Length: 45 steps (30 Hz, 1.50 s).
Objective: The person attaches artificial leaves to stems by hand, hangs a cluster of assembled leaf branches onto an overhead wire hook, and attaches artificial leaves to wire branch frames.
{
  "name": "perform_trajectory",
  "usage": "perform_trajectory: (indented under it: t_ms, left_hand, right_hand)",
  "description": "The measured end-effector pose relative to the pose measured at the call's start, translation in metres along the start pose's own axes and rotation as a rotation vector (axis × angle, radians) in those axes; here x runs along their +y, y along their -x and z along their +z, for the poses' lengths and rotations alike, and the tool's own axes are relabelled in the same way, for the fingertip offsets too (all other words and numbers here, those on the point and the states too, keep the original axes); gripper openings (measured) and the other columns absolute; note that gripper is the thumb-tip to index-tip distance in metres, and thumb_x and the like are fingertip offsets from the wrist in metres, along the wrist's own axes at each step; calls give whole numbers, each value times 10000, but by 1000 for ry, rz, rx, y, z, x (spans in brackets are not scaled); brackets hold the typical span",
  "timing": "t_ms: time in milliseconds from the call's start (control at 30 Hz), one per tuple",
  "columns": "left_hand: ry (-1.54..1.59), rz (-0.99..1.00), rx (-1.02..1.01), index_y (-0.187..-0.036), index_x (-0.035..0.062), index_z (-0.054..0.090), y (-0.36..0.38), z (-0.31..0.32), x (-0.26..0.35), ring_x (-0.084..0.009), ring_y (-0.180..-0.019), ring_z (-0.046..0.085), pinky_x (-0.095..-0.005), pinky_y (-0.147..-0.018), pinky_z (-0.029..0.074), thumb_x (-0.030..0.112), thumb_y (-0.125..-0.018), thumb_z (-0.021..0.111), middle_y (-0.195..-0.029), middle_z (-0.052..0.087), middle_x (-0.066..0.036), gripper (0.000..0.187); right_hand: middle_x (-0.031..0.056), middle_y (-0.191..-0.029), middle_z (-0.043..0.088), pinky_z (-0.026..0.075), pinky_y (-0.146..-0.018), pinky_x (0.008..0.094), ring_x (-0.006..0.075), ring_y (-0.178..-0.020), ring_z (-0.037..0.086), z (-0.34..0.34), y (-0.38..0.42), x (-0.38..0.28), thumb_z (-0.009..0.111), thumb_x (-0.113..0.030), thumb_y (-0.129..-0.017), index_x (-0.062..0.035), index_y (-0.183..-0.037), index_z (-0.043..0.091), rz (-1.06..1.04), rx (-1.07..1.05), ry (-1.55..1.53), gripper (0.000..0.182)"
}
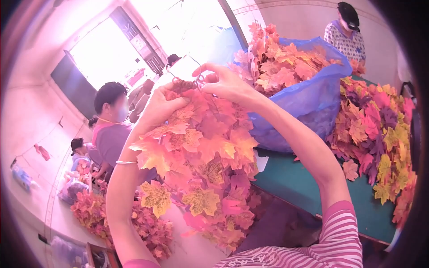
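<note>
Both hands are raised at the upper middle of the head view. My left hand [163,105] is closed around the gathered top of a hanging bunch of artificial maple leaves [201,152], orange, pink and yellow. Beside it, my right hand [225,82] has its thumb and forefinger bent around a thin wire [199,76] that rises above the bunch. Brown coiled stems [184,84] show between the two hands. The leaves hang down in front of my body, past both forearms.
A blue plastic bag [308,105] full of leaves rests on a green table [290,178]. More leaf garlands [380,129] drape over its right side. Leaf piles [96,212] lie at lower left. Several people are nearby, one person [114,120] at left, another [346,35] behind the bag.
</note>
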State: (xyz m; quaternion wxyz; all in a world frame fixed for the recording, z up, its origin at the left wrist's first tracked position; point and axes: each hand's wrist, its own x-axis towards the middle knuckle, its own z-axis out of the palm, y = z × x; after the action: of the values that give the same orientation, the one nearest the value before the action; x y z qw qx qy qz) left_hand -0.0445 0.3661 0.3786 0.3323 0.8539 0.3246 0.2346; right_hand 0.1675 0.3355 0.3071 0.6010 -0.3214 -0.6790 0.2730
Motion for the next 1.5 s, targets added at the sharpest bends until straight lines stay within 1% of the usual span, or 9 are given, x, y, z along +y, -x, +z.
perform_trajectory:
  t_ms: [200,300,400,700,1000,1100,1200,1300,1500]
  left_hand:
    - [-116,97,21,-1188,-4,648,-2,4,-4,-98,-942,625,-257,-836,508,56,-859,677,-1065,686,-38,336]
    - [-147,139,37,-1180,-4,645,-3,8,-6,-102,-946,623,-261,-843,504,62,-851,680,-1061,683,-42,337]
    - [-172,168,51,-1172,-4,643,-3,9,-7,-107,-950,622,-264,-849,501,68,-844,683,-1057,681,-45,339]
    - [-214,218,78,-1150,-5,635,-5,11,-9,-121,-962,616,-274,-870,491,85,-821,692,-1045,673,-55,345]
    - [-233,246,91,-1127,-5,627,-4,11,-9,-135,-974,611,-284,-890,481,102,-799,701,-1033,666,-65,353]
    - [-241,261,99,-1119,-5,625,-5,11,-11,-140,-978,609,-288,-897,478,107,-791,704,-1029,663,-68,356]
    - [-259,282,112,-1112,-5,622,-6,12,-11,-144,-982,608,-291,-904,475,113,-783,707,-1025,661,-71,359]
    - [-279,314,123,-1104,-6,620,-9,13,-14,-149,-986,606,-294,-911,472,119,-776,711,-1021,658,-75,362]
    - [-363,435,161,-1089,-6,615,-19,11,-34,-158,-994,602,-301,-924,465,130,-761,717,-1013,654,-81,369]
  right_hand:
    - [36,-841,640,441,-711,253,86,-755,545,4,-2,11,656,-161,-812,-14,-1062,652,49,51,-205,290]
    - [51,-867,666,457,-713,259,86,-769,570,0,-1,4,697,-192,-801,-12,-981,682,146,45,-223,255]
    - [58,-857,691,478,-694,258,90,-755,603,6,3,-1,737,-197,-779,-9,-915,705,79,79,-72,234]
    - [54,-788,691,482,-632,249,88,-696,603,7,0,9,763,-168,-749,11,-867,713,54,116,-72,221]
    - [6,-781,640,447,-683,235,71,-742,552,8,2,7,631,-117,-768,-32,-811,653,49,99,-184,98]
    - [-5,-781,620,438,-697,230,72,-756,545,4,3,2,597,-108,-779,-49,-802,629,139,44,-246,70]
    - [-4,-784,616,442,-702,232,77,-755,550,5,2,6,587,-113,-798,-59,-806,622,102,60,-262,65]
    - [5,-796,628,452,-702,238,80,-762,560,12,-3,18,638,-146,-796,-55,-832,640,65,103,-288,98]
    - [19,-792,649,466,-670,251,85,-729,572,15,-1,6,754,-190,-743,-29,-817,667,149,90,-206,197]
